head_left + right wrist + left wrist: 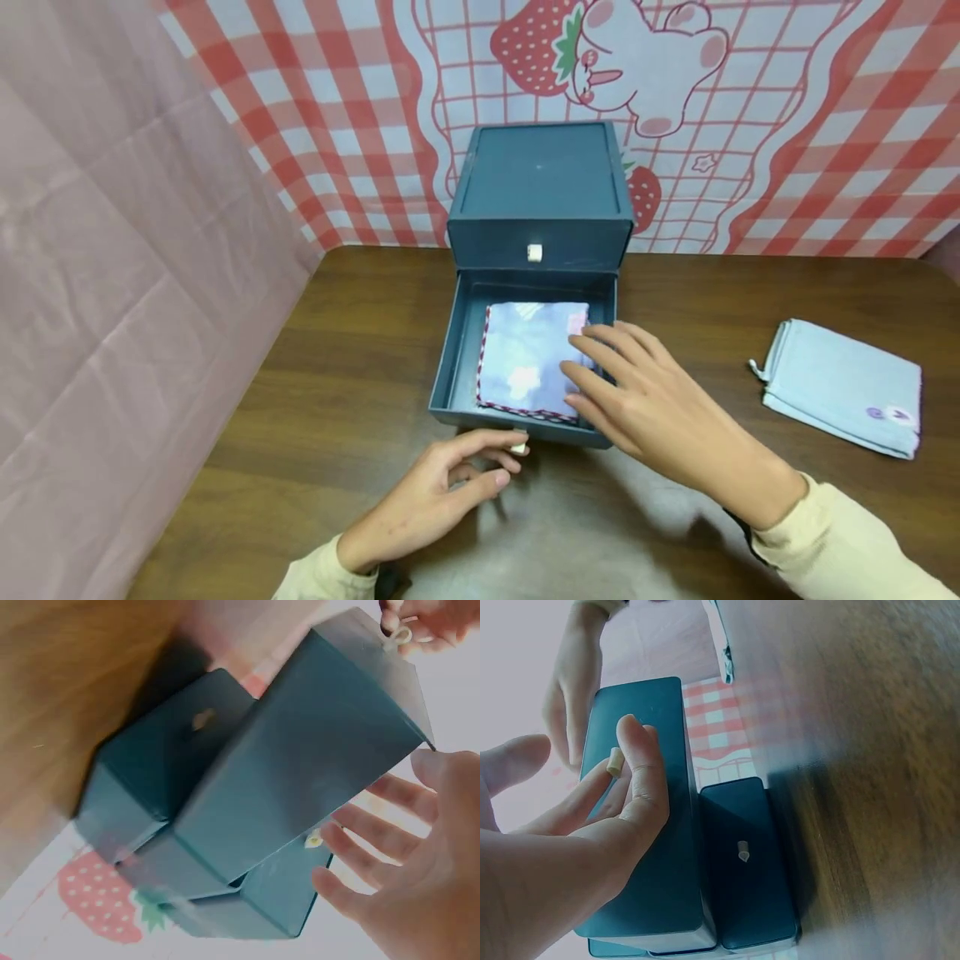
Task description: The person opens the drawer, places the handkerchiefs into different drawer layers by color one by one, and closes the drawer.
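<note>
Drawer looks light, stiff plastic, best held by its small knob, caught between fingers of left hand; right hand fingers spread, gripping nothing, near soft-looking cloth.

- A cloth-screened tabletop nook is shown; home or studio cannot be told.
- The wood-grained table is backed by strawberry-print cloth.
- Pink fabric is hung at left.

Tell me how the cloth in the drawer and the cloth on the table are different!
The drawer cloth has a red-and-white striped edge; the other cloth shows a little cord at its side. The drawer cloth looks pale lavender; the other cloth looks pale blue. The drawer cloth lies fairly straight, the other cloth slanted. Both lie flat.
</note>
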`<act>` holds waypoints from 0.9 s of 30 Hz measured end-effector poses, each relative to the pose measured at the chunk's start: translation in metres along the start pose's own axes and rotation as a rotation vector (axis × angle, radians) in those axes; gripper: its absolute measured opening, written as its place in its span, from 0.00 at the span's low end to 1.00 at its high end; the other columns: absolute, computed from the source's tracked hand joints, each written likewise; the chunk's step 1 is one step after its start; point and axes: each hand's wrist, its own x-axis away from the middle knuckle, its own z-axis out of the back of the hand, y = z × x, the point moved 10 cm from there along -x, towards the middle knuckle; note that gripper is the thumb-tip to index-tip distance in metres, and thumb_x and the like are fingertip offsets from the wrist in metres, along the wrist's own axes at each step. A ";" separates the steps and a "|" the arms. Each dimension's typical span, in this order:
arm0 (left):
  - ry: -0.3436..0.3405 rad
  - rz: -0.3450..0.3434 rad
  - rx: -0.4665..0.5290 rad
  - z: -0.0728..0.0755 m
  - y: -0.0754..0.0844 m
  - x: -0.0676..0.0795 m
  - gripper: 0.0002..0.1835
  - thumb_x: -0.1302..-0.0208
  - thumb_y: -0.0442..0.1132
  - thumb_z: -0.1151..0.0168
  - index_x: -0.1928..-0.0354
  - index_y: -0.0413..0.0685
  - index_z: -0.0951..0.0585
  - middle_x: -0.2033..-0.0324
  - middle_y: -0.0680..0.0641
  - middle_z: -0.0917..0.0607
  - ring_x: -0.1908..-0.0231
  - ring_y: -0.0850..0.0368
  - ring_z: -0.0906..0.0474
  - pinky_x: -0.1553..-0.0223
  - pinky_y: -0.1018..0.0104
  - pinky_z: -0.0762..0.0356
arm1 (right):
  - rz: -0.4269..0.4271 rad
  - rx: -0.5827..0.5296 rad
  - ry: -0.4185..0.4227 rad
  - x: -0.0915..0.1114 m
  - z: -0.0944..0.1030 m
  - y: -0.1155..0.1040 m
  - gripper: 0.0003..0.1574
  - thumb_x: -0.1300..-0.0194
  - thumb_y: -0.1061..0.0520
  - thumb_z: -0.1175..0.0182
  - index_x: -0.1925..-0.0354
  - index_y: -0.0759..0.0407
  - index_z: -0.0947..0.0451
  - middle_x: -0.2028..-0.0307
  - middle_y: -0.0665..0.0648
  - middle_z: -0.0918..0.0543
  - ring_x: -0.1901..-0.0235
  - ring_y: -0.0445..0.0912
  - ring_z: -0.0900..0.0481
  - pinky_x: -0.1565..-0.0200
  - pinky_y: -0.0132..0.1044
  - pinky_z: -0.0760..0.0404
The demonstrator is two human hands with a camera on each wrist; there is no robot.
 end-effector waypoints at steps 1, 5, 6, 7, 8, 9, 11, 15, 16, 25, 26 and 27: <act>0.001 0.007 -0.001 0.000 0.000 0.000 0.20 0.26 0.38 0.44 0.35 0.60 0.24 0.41 0.49 0.18 0.47 0.55 0.20 0.52 0.63 0.19 | -0.003 -0.004 0.013 0.005 0.003 0.000 0.36 0.19 0.40 0.66 0.48 0.62 0.18 0.44 0.66 0.20 0.39 0.62 0.29 0.35 0.59 0.35; 0.008 0.011 -0.007 0.000 -0.001 0.001 0.19 0.26 0.38 0.44 0.35 0.59 0.24 0.42 0.52 0.18 0.47 0.55 0.19 0.52 0.63 0.19 | -0.026 -0.014 0.073 0.024 0.015 0.002 0.34 0.19 0.41 0.62 0.48 0.63 0.18 0.41 0.67 0.22 0.36 0.63 0.31 0.30 0.61 0.44; 0.010 0.009 -0.010 0.000 -0.001 0.001 0.19 0.26 0.39 0.44 0.35 0.59 0.24 0.42 0.53 0.18 0.47 0.55 0.19 0.52 0.64 0.19 | -0.036 -0.016 0.087 0.029 0.018 0.004 0.34 0.19 0.41 0.62 0.49 0.63 0.17 0.40 0.67 0.23 0.36 0.64 0.32 0.29 0.62 0.47; 0.011 0.008 -0.013 0.000 -0.001 0.001 0.19 0.26 0.39 0.44 0.35 0.59 0.24 0.43 0.53 0.18 0.47 0.55 0.19 0.52 0.64 0.19 | -0.045 -0.017 0.103 0.034 0.021 0.006 0.34 0.20 0.41 0.61 0.49 0.63 0.17 0.40 0.67 0.23 0.36 0.64 0.32 0.29 0.62 0.49; 0.012 0.006 -0.014 0.000 -0.001 0.001 0.19 0.26 0.39 0.44 0.35 0.59 0.24 0.43 0.53 0.17 0.47 0.54 0.19 0.53 0.64 0.19 | -0.053 -0.013 0.118 0.039 0.024 0.008 0.34 0.20 0.41 0.61 0.50 0.63 0.17 0.40 0.68 0.23 0.36 0.65 0.32 0.29 0.62 0.50; 0.013 0.003 -0.014 0.000 0.000 0.001 0.19 0.26 0.38 0.44 0.36 0.60 0.24 0.43 0.53 0.17 0.47 0.53 0.19 0.53 0.64 0.19 | -0.063 -0.009 0.127 0.044 0.026 0.010 0.34 0.20 0.41 0.61 0.50 0.63 0.17 0.40 0.68 0.23 0.37 0.65 0.32 0.28 0.62 0.50; 0.012 0.002 -0.015 -0.001 0.000 0.001 0.19 0.26 0.38 0.44 0.36 0.60 0.24 0.44 0.52 0.17 0.47 0.52 0.19 0.53 0.64 0.19 | -0.083 -0.004 0.147 0.054 0.030 0.015 0.34 0.20 0.41 0.60 0.51 0.64 0.17 0.41 0.68 0.23 0.38 0.65 0.32 0.28 0.62 0.51; 0.009 -0.018 -0.023 -0.001 0.002 0.000 0.19 0.26 0.38 0.45 0.35 0.56 0.24 0.44 0.50 0.17 0.47 0.53 0.19 0.53 0.64 0.19 | -0.134 0.007 0.129 0.074 0.031 0.028 0.35 0.21 0.40 0.60 0.51 0.65 0.17 0.42 0.69 0.22 0.39 0.65 0.32 0.28 0.61 0.52; 0.008 -0.026 -0.027 -0.001 0.003 0.000 0.19 0.25 0.37 0.45 0.35 0.55 0.24 0.44 0.50 0.17 0.47 0.54 0.20 0.53 0.64 0.19 | -0.150 0.009 0.113 0.078 0.030 0.032 0.35 0.21 0.39 0.60 0.51 0.65 0.18 0.42 0.69 0.23 0.38 0.65 0.32 0.27 0.61 0.52; -0.019 -0.035 -0.027 -0.002 0.007 -0.007 0.19 0.25 0.36 0.46 0.34 0.47 0.25 0.44 0.47 0.17 0.46 0.53 0.20 0.52 0.64 0.19 | -0.235 0.052 0.064 0.111 0.031 0.065 0.37 0.21 0.38 0.63 0.51 0.66 0.19 0.46 0.69 0.21 0.41 0.66 0.31 0.30 0.61 0.46; -0.024 -0.032 -0.020 -0.002 0.007 -0.008 0.20 0.25 0.36 0.46 0.34 0.47 0.25 0.45 0.47 0.17 0.46 0.53 0.20 0.52 0.63 0.19 | -0.237 0.056 0.074 0.113 0.031 0.068 0.38 0.21 0.38 0.63 0.51 0.66 0.19 0.47 0.69 0.21 0.42 0.66 0.31 0.31 0.62 0.45; -0.028 -0.033 -0.015 -0.003 0.008 -0.010 0.19 0.25 0.36 0.46 0.34 0.47 0.26 0.45 0.47 0.17 0.46 0.52 0.20 0.52 0.63 0.18 | -0.241 0.059 0.078 0.116 0.031 0.071 0.38 0.21 0.38 0.63 0.51 0.66 0.19 0.47 0.69 0.21 0.42 0.67 0.31 0.34 0.63 0.42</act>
